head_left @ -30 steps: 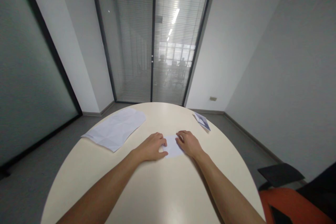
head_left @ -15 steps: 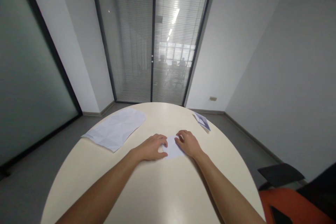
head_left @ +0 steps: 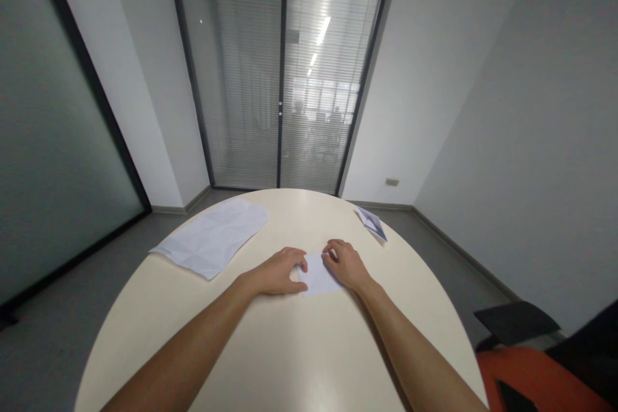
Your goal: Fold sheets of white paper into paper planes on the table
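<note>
A small white piece of paper (head_left: 318,277) lies flat on the round table (head_left: 290,347) between my two hands. My left hand (head_left: 284,270) rests at its left edge, thumb and fingers apart in a C shape, the tips touching the paper. At the upper right of the sheet sits my right hand (head_left: 345,262), its fingers bent and a small gap showing between thumb and forefinger. Its fingertips touch the paper near that edge. Part of the right side of the paper is hidden beneath this hand.
A large creased white sheet (head_left: 215,235) lies at the table's far left. Near the far right edge is a folded paper piece (head_left: 371,224). An orange chair (head_left: 526,376) with a black armrest (head_left: 516,320) stands at the right. Behind the table is a glass door with blinds (head_left: 280,77).
The small paper has slid slightly toward me. Both hands stay in nearly the same place, with only tiny finger shifts.
</note>
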The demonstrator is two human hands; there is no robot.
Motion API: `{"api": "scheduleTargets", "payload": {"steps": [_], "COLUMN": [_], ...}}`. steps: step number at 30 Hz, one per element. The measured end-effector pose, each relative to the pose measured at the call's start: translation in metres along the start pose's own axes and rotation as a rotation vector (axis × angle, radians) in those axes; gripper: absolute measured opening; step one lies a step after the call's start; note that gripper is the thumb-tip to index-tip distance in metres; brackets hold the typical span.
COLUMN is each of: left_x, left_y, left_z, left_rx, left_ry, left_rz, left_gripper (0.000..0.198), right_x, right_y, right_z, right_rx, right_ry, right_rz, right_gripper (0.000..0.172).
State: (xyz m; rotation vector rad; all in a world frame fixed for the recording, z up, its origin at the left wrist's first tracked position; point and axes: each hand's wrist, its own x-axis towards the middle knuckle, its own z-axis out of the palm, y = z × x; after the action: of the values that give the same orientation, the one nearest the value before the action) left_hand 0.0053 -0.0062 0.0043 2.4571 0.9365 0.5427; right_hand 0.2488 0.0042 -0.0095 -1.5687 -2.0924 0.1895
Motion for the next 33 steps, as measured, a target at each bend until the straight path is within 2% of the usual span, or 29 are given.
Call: {"api": "scheduleTargets", "payload": {"steps": [8, 12, 17, 22, 29, 31, 33], "left_x": [0.0, -0.001, -0.001, 0.0, 0.001, 0.003, 0.006], "left_y": [-0.003, -0.002, -0.002, -0.005, -0.001, -0.001, 0.0], "left_z": [0.002, 0.001, 0.001, 0.008, 0.016, 0.018, 0.019], "left_rx": [0.004, 0.011, 0.024, 0.067, 0.134, 0.122, 0.092], "left_ry": [-0.004, -0.019, -0.004, 0.087, 0.17, 0.203, 0.246], "left_rz": [0.013, 0.009, 0.009, 0.008, -0.008, -0.023, -0.058], "left_gripper": [0.035, 0.035, 0.037, 0.044, 0.073, 0.072, 0.061], "right_x": [0.004, 0.006, 0.008, 0.012, 0.015, 0.014, 0.013], "right_y": [0.005, 0.009, 0.014, 0.013, 0.007, 0.005, 0.001], "right_z": [0.003, 0.005, 0.01, 0.011, 0.007, 0.007, 0.008], "right_rx": [0.102, 0.245, 0.442, 0.628, 0.652, 0.657, 0.661], "right_ry": [0.005, -0.023, 0.05, 0.097, 0.095, 0.079, 0.057], "right_rz": [0.014, 0.067, 0.108, 0.136, 0.088, 0.077, 0.066], "right_gripper": [0.013, 0.015, 0.022, 0.035, 0.037, 0.037, 0.037]}}
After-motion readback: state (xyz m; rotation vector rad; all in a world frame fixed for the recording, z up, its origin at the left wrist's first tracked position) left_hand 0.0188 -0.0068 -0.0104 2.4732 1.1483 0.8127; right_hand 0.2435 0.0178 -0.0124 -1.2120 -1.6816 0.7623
